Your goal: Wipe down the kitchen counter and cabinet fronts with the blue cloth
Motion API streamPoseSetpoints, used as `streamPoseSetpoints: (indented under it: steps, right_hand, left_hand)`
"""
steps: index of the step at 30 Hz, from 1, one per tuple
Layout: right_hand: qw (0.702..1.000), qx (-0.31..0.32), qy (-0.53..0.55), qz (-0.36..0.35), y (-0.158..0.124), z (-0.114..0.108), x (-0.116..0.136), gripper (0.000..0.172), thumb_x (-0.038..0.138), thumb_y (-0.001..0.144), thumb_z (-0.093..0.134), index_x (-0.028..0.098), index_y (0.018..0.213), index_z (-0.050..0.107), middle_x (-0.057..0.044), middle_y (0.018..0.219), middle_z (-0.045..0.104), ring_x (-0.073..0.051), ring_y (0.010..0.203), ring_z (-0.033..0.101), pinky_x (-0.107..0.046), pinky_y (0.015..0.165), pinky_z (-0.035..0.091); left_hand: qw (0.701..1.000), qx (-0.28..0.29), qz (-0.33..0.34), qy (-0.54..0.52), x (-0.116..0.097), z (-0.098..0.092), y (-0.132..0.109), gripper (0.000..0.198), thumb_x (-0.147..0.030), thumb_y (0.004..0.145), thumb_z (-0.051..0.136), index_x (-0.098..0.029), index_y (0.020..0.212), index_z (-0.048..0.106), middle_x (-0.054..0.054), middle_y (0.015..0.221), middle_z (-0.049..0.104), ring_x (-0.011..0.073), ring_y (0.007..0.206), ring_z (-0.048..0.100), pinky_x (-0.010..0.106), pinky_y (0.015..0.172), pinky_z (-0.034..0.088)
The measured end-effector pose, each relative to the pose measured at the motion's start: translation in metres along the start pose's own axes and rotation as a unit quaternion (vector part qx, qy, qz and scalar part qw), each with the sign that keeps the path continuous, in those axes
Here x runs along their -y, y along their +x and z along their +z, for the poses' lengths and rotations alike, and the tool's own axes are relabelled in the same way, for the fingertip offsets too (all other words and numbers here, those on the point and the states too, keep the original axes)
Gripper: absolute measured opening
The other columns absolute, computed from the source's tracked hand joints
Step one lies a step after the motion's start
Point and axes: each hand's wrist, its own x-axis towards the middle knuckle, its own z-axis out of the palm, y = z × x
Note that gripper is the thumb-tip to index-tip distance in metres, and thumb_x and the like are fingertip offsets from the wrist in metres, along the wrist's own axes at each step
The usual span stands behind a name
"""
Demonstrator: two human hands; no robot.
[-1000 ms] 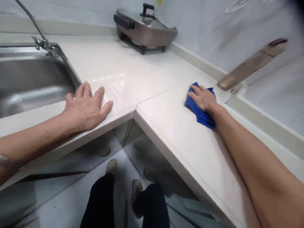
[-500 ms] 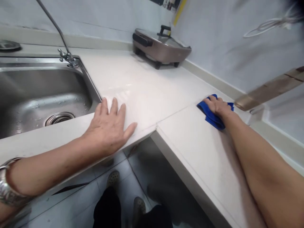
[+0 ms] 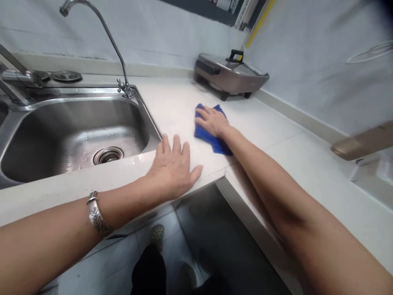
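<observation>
A blue cloth (image 3: pixel 205 133) lies on the white countertop (image 3: pixel 181 98), between the sink and the electric pan. My right hand (image 3: pixel 212 119) presses down on it, fingers spread over the fabric and cloth showing on both sides. My left hand (image 3: pixel 172 168) rests flat at the counter's front edge, beside the sink's right corner. Its fingers are apart and hold nothing. A silver bracelet (image 3: pixel 96 213) circles the left wrist.
A steel sink (image 3: pixel 76 110) with a curved tap (image 3: pixel 107 30) is at left. A lidded electric pan (image 3: pixel 231 73) stands on the counter against the back wall. At right, a brown cardboard-like roll (image 3: pixel 362 141) sticks out over the counter. The counter turns an inside corner (image 3: pixel 225 174).
My right hand has slid the blue cloth leftward from the right-hand counter to near the sink. My left hand stays at the same counter spot. The view has shifted left, showing more sink.
</observation>
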Motion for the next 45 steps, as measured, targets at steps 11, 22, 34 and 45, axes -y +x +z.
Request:
streamPoseSetpoints:
  steps: [11,22,34,45]
  right_hand:
    - [0.992,0.001,0.059,-0.113,-0.102,-0.019,0.040,0.064,0.055,0.108,0.032,0.023,0.163,0.042,-0.009,0.173,0.030,-0.032,0.158,0.029,-0.054,0.127,0.027]
    - [0.998,-0.024,0.027,0.043,-0.306,-0.023,-0.037,0.064,0.053,0.108,0.026,0.021,0.160,0.047,-0.014,0.168,0.038,-0.033,0.153,0.038,-0.055,0.125,0.033]
    - [0.979,-0.110,0.023,0.167,-0.520,-0.022,-0.025,0.062,0.057,0.106,0.029,0.037,0.164,0.039,-0.005,0.168,0.040,-0.034,0.153,0.041,-0.064,0.123,0.038]
    - [0.992,-0.056,0.030,0.113,-0.532,-0.047,-0.008,0.067,0.056,0.105,0.037,0.043,0.169,0.024,0.002,0.174,0.026,-0.035,0.157,0.033,-0.066,0.127,0.032]
  left_hand:
    - [0.999,-0.032,0.022,-0.016,0.012,0.002,-0.003,0.084,-0.064,0.103,0.031,-0.008,0.166,0.025,0.024,0.172,0.012,0.0517,0.158,0.005,0.059,0.130,0.020]
    - [0.996,-0.017,0.080,0.016,0.063,-0.014,-0.040,0.082,-0.058,0.101,0.026,-0.005,0.165,0.028,0.022,0.169,0.027,0.0334,0.160,0.021,0.054,0.132,0.007]
    - [0.996,-0.028,-0.082,-0.016,0.127,-0.012,-0.071,0.083,-0.068,0.098,0.018,-0.019,0.158,0.046,0.017,0.155,0.053,0.0421,0.139,0.052,0.056,0.114,0.042]
    - [0.996,-0.067,-0.061,0.004,0.107,-0.021,-0.087,0.084,-0.074,0.101,0.011,-0.020,0.153,0.051,0.010,0.143,0.064,0.0398,0.131,0.058,0.056,0.106,0.046]
